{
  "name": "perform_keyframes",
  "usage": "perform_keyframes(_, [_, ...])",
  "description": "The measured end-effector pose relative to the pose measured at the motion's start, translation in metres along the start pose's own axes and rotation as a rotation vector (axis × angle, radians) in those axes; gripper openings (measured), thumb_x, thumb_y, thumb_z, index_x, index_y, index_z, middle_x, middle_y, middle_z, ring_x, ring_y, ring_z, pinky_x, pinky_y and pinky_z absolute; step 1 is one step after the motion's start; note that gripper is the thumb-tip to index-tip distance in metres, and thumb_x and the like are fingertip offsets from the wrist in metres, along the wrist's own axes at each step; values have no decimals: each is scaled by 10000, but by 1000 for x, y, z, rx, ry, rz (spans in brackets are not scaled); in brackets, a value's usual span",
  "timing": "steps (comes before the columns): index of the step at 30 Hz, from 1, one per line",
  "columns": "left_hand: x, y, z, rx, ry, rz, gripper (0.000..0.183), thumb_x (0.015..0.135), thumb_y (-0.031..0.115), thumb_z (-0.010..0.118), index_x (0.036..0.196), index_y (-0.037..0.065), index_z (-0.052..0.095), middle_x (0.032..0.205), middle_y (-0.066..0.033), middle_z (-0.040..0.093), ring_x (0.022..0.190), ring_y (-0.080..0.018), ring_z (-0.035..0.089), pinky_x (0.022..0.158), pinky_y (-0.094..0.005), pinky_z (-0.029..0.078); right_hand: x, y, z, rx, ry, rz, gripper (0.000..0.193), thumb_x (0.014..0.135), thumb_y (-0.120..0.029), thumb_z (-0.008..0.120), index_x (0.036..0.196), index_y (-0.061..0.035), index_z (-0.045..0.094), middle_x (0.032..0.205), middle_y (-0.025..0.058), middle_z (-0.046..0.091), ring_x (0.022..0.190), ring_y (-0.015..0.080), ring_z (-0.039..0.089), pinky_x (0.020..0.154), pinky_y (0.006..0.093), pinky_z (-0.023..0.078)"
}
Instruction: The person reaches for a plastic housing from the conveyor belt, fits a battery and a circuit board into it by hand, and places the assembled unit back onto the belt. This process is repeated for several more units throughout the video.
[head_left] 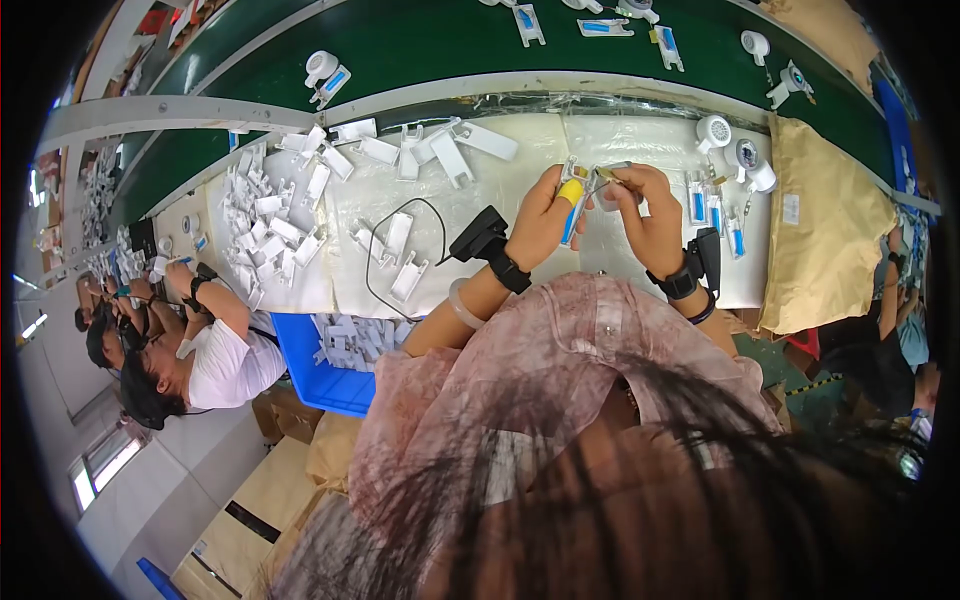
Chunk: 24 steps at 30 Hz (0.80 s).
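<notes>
My left hand point(540, 222) is closed around a narrow white plastic housing point(570, 228) with a blue cell in it. A yellow cover sits on its thumb. Right beside it, my right hand point(650, 215) pinches at the top end of the housing, where thin wires seem to run. What its fingertips hold is too small to make out. To the right lie several housings with blue cells point(736, 240). Behind them are white round fan heads point(713, 132).
Left on the padded table point(480, 270) is a heap of white plastic shells point(268, 225), beside a black cable. A blue bin point(300, 365) of shells stands below. Brown paper point(825, 230) covers the right end. Beyond runs a green conveyor point(430, 60). Co-workers point(225, 350) sit at left.
</notes>
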<state>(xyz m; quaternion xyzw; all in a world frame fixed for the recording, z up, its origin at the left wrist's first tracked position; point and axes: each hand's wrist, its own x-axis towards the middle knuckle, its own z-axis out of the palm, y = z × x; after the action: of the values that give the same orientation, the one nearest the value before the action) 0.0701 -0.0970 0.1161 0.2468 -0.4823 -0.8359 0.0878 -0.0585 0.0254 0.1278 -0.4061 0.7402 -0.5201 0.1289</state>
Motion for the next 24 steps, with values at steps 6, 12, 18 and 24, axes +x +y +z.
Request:
perform_keyframes(6, [-3,2,5,32,-22,119,357,899,29,376,1250,27,441,927,-92,587,669,-129,575,494,-261,507,0,-5,-5,-68,-65,-284,139,827,-2,670,953,-52,642,833,58,691,892,220,646,936,378,447])
perform_keyframes(12, [-7,2,12,62,-4,144,333,852,5,468,1185,3,460,798,-60,582,533,-80,520,456,-239,441,-1,-3,-3,-76,28,-298,171,746,-11,729,902,-74,697,881,42,667,884,227,605,899,398,447])
perform_keyframes(18, [-9,4,15,104,2,175,333,833,29,486,1162,-2,454,804,-57,578,526,-77,512,455,-229,435,1,-3,-5,-91,-16,-353,191,734,31,730,899,-61,700,891,72,648,893,258,594,923,411,439])
perform_keyframes(24, [-10,3,13,238,9,178,308,819,38,506,1121,-13,473,816,-92,576,589,-125,537,524,-268,448,-2,-2,-6,-92,-28,-350,181,733,26,729,888,-62,700,866,62,645,862,232,599,948,419,423])
